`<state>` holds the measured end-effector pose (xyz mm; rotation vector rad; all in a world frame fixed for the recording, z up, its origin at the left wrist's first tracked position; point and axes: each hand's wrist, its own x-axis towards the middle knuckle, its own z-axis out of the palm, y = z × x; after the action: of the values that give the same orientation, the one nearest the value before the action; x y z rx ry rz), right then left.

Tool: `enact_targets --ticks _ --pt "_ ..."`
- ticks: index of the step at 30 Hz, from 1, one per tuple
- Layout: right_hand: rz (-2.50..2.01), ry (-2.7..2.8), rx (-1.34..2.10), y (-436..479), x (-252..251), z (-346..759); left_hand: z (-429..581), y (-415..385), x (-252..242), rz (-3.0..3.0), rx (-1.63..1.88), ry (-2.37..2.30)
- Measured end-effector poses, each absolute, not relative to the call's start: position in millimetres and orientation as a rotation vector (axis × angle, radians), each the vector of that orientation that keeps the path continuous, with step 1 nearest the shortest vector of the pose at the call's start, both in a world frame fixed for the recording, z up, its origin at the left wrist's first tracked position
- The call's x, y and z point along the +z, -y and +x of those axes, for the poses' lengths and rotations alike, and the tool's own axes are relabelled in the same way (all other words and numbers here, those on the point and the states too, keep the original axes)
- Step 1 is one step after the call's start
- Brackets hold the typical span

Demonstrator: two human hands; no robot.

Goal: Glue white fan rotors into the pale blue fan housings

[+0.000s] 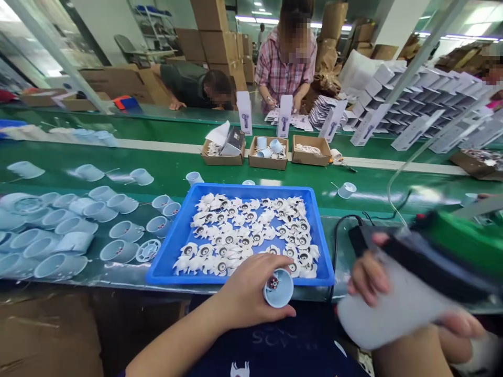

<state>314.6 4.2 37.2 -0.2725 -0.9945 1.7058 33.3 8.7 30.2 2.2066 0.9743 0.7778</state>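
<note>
My left hand (255,288) is wrapped around a light-blue cup-shaped plastic housing (283,299). The housing's open end faces me, and a small motor with red and dark parts shows inside. This hand is over the near edge of a blue tray (152,272) of white fan impellers (230,238). On the right, my right hand (369,277) is blurred, its fingers curled at the edge of a large whitish translucent thing (404,309). Motion blur hides what these fingers hold. A green and black object (463,248), also smeared, adjoins the whitish thing.
Many light-blue housings (76,225) crowd the left of the bench. Small cardboard boxes (268,161) of parts stand beyond the tray. Printed white boxes (408,131) line the far side, where two people work. Another person's hand (461,323) is at the right. A black cable (337,241) runs beside the tray.
</note>
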Motion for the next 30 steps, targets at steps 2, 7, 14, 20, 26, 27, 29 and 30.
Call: enact_targets --ticks 2,7,14,20,26,27,29,30 --pt "-0.272 0.958 1.676 -18.7 68.5 278.9 44.8 -9.2 34.7 2.258 0.792 -0.909" --pt "-0.223 0.985 1.564 -35.6 106.1 233.7 57.8 -3.5 41.3 2.244 0.920 -0.872" --pt "-0.254 1.053 1.489 -31.7 99.9 231.5 56.9 -2.5 38.7 2.213 0.904 -0.920" --pt "-0.320 1.060 1.462 -32.8 100.6 230.9 57.2 -5.5 36.8 2.211 0.858 -0.951" --pt "-0.375 1.036 1.464 -37.0 101.7 234.3 52.1 -4.3 47.0 2.148 0.620 -0.949" --pt "-0.404 1.013 1.448 -37.1 99.3 240.7 45.6 -5.0 46.6 2.140 0.520 -0.963" --pt "-0.504 0.965 1.362 -35.9 89.4 261.4 24.7 -9.0 40.0 2.141 0.375 -1.069" --pt "-0.577 0.946 1.290 -34.8 82.0 274.6 10.6 -12.5 33.4 2.138 0.365 -1.169"
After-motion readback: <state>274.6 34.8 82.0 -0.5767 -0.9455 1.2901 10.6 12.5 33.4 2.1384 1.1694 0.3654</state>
